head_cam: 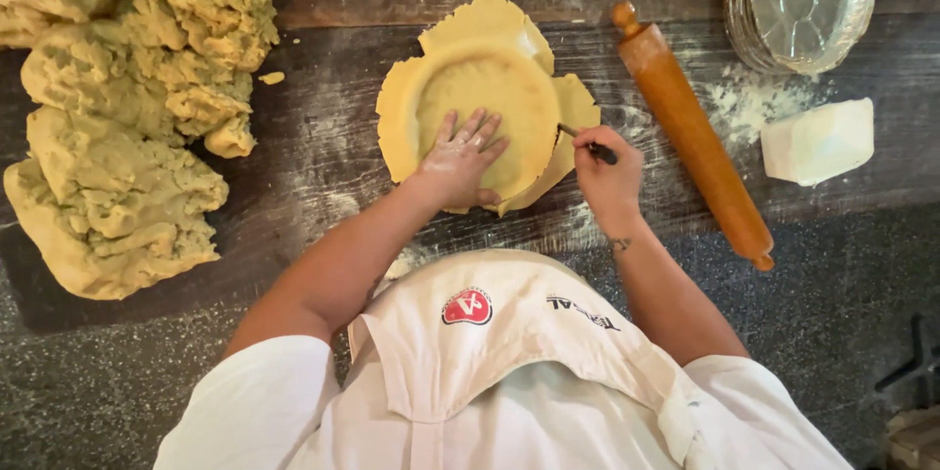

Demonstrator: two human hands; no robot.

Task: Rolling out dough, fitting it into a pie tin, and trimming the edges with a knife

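The left hand (462, 159) lies flat, fingers spread, pressing on the round sheet of pale yellow dough (485, 98) that is draped into a shallow pan, gripping nothing. The right hand (607, 176) is curled closed around a small dark-handled knife (586, 142), whose tip meets the dough at the pan's right edge.

To do this trimming well, I judge that the blade should ride tight against the rim while the flat palm keeps the dough from sliding or lifting, and the pan should be turned in small steps so the cut stays close to the knife hand. Light, even pressure avoids tearing the lining.

The dough sits at the middle of the dark, flour-dusted wooden board (323, 166), just ahead of the person's white-shirted body. It looks smooth, soft and matte, sunk into a round well, with uneven flaps hanging over the rim at the top, right and left.

A long brown wooden rolling pin (691, 135) lies well to the right, and a large lumpy mass of yellow-green dough (127, 117) is piled at the left.
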